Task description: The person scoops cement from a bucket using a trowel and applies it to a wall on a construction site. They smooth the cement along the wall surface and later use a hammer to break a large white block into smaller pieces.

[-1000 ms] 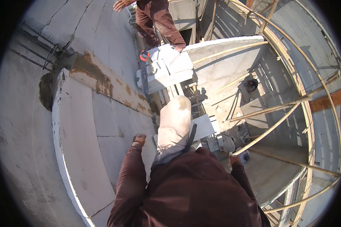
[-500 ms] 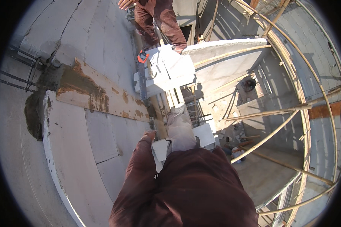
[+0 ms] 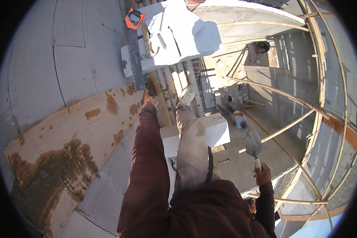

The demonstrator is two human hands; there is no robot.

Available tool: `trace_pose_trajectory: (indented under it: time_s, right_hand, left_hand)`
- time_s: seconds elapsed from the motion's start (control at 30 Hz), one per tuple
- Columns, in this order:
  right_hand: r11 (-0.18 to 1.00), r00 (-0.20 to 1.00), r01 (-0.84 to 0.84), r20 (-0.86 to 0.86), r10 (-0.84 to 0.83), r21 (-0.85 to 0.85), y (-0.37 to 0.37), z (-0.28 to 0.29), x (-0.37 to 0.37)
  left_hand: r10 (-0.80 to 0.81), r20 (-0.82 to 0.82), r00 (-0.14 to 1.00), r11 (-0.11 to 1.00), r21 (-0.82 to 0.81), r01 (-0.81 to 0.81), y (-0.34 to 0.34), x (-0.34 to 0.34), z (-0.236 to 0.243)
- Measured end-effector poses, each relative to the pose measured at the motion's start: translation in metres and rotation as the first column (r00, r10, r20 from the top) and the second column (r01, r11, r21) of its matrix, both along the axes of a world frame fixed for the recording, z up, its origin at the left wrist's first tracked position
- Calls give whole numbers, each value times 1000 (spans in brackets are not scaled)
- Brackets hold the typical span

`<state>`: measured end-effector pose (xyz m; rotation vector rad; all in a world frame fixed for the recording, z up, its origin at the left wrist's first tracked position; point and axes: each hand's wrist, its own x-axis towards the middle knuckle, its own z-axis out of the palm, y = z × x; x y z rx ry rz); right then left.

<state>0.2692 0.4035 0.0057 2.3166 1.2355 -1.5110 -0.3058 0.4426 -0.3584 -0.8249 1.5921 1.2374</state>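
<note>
My left hand (image 3: 148, 98) reaches up the left side to the edge of a stained board (image 3: 93, 114), just below the toothed blade of a handsaw (image 3: 135, 59); its fingers look partly extended. My right hand (image 3: 262, 174) grips the handle of a mortar-coated trowel (image 3: 253, 142), held blade upward at my right side. The saw's orange handle (image 3: 133, 17) rests at the left of stacked white blocks (image 3: 198, 37), beside a metal tool (image 3: 148, 43). My forward foot (image 3: 186, 95) is on long poles (image 3: 166, 83), and a white block (image 3: 220, 133) lies across beneath that leg.
Bamboo scaffolding (image 3: 319, 67) curves along the right over a drop into a room. A worker (image 3: 238, 118) is down on that lower floor, and part of another person (image 3: 193, 4) shows at the top edge. A jointed block wall (image 3: 69, 71) rises on the left.
My left hand has moved forward and up toward the saw. My right hand has come into view with the trowel raised. The view has shifted, bringing the blocks and saw higher in frame.
</note>
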Motion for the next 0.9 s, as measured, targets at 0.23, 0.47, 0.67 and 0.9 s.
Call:
trace_pose_trajectory:
  time_s: [0.23,0.47,0.67,0.9]
  right_hand:
    - [1000,999,-26,-20,26,4,61,-25,-97]
    - [979,990,-131,25,136,-159,11,-58,-68]
    - [992,995,-64,71,72,-109,-30,-63,-13]
    - [996,996,81,-27,-80,38,-59,-81,-4]
  left_hand:
    - [337,-61,940,933,-111,-342,50,-47,-27]
    - [456,-48,888,887,-48,-459,28,-60,-26]
    - [575,-47,817,814,136,-565,17,-82,-1]
    - [601,-37,798,773,283,-568,43,-113,62]
